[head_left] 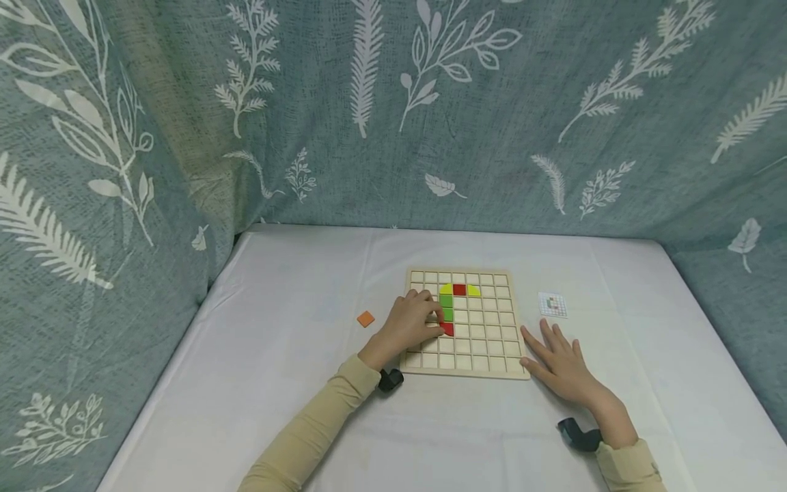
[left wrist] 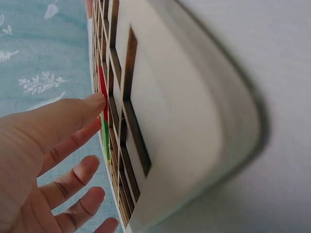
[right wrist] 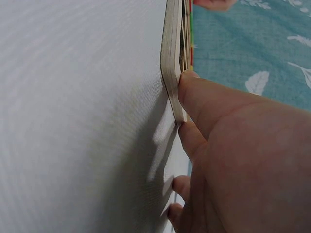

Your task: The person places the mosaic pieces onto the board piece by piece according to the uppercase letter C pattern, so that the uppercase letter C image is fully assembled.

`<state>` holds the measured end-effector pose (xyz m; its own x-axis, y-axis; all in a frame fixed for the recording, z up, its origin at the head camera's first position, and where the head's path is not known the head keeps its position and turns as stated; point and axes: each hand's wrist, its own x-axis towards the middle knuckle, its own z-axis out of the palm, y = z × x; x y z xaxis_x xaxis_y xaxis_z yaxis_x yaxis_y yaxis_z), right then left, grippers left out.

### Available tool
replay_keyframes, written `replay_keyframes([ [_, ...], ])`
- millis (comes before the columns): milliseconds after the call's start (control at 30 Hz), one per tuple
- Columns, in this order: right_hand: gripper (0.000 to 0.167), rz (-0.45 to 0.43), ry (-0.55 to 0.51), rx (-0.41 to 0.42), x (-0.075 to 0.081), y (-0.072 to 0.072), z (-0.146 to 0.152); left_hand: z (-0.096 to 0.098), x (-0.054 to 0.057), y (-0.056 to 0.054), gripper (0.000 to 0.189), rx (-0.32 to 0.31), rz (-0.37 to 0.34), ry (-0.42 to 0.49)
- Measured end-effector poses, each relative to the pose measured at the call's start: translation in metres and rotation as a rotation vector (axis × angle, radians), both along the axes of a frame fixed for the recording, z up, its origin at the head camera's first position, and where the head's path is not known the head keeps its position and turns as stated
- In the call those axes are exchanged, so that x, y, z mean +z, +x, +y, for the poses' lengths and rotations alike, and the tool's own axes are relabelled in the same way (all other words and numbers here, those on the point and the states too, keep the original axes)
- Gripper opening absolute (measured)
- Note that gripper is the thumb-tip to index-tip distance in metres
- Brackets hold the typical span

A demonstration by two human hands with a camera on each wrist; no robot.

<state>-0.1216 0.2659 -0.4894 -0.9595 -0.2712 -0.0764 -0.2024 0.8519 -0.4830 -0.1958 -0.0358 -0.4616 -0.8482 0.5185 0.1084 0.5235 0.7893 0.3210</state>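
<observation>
Board: one, wooden [head_left: 464, 375], seven rows by seven columns, lying flat at the middle of the white table [head_left: 307, 294].
Pieces on the board: six, covering six cells.
Yellow pieces: two [head_left: 473, 290], round-edged, in the second row from the far side, with one cell between them.
Red pieces: two; the far red square [head_left: 459, 290] sits between the yellows, the near red piece [head_left: 447, 330] ends the column that runs nearward from the left yellow.
Green pieces: two [head_left: 446, 301], one nearer than the other, between the left yellow and the near red piece.
Orange tile: one [head_left: 365, 319], loose on the cloth, left of the board.
Pattern card: one [head_left: 553, 305], right of the board, just beyond the right hand.
Left hand: [head_left: 408, 318] thumb and forefinger bent toward each other, narrow gap, at the near red piece; the thumb touches it, but whether the two pinch it I cannot tell.
Right hand: [head_left: 565, 369] fingers spread wide, gripping nothing; thumb and forefinger touch the board's right edge.
Black wrist devices: two [head_left: 580, 435], one per wrist.
</observation>
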Motion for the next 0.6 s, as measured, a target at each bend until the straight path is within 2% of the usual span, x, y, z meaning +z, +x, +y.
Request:
replay_keyframes([
  [300, 0.063, 0.011, 0.003, 0.002, -0.001, -0.001, 0.0, -0.011, -0.001, -0.001, 0.015, 0.026, -0.027, 0.059],
  [600, 0.065, -0.003, 0.002, -0.013, -0.002, 0.0, -0.001, -0.033, 0.001, 0.005, 0.016, 0.062, -0.003, 0.075],
])
